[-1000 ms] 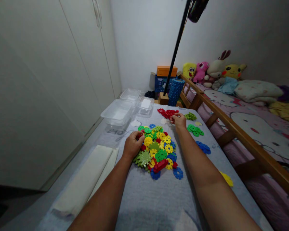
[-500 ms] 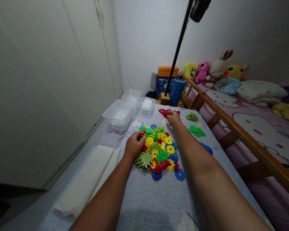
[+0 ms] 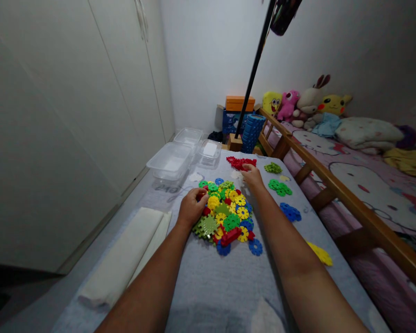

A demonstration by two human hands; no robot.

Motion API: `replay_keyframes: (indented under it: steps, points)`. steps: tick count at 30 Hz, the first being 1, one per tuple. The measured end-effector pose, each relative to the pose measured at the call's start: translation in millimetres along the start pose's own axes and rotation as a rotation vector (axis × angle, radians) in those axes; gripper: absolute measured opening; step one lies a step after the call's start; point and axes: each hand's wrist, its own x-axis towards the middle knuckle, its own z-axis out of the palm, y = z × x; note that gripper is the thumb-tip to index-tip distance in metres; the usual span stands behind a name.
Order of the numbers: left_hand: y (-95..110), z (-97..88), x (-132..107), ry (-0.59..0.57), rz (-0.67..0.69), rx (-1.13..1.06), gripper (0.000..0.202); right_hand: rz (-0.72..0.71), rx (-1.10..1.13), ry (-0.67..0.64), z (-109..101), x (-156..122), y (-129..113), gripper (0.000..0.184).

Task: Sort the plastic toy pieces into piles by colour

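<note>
A mixed heap of plastic building pieces (image 3: 223,209), mostly notched discs in yellow, green, blue and red, lies on the cloth-covered table. At its left edge my left hand (image 3: 192,206) is curled, with a red plastic piece (image 3: 200,197) showing between thumb and fingers. Farther off, my right hand (image 3: 253,177) reaches to the near side of a red pile (image 3: 241,163). Its fingers are slightly apart, and no piece shows in them. Separate piles of olive-green pieces (image 3: 273,168), green discs (image 3: 279,187), blue discs (image 3: 290,212) and yellow discs (image 3: 321,254) line the right side.
Clear plastic containers (image 3: 169,161) stand at the back left, and a folded white cloth (image 3: 125,254) lies at the left. A wooden bed rail (image 3: 319,185) borders the table's right side. A black pole (image 3: 253,76) rises behind the table.
My right hand has drawn back slightly from the red pile, so more of that pile shows. My left hand stays at the heap's edge. The view has shifted a little, revealing the yellow pile.
</note>
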Motion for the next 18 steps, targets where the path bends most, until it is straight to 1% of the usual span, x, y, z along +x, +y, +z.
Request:
replay_keyframes:
  steps: [2,5,8,11,14,18]
  points:
    - [-1,0.6,0,0.002,0.006,-0.010,0.025,0.025,-0.014,-0.010,-3,-14,-2,0.030]
    - [-3,0.9,1,0.002,0.010,-0.016,0.025,0.024,-0.022,-0.137,-5,-32,-9,0.026]
    - [-3,0.7,1,0.002,0.012,-0.012,0.024,-0.033,-0.066,-0.229,-5,-42,-19,0.022]
    - [-3,0.3,1,-0.004,0.008,-0.005,0.025,-0.071,-0.136,-0.296,-2,-47,-26,0.018]
    - [-2,0.1,0,-0.004,0.002,-0.005,0.026,-0.080,-0.182,-0.351,2,-48,-27,0.014]
    - [-1,-0.2,0,-0.007,0.009,-0.001,0.025,-0.077,-0.161,-0.410,4,-49,-24,0.009]
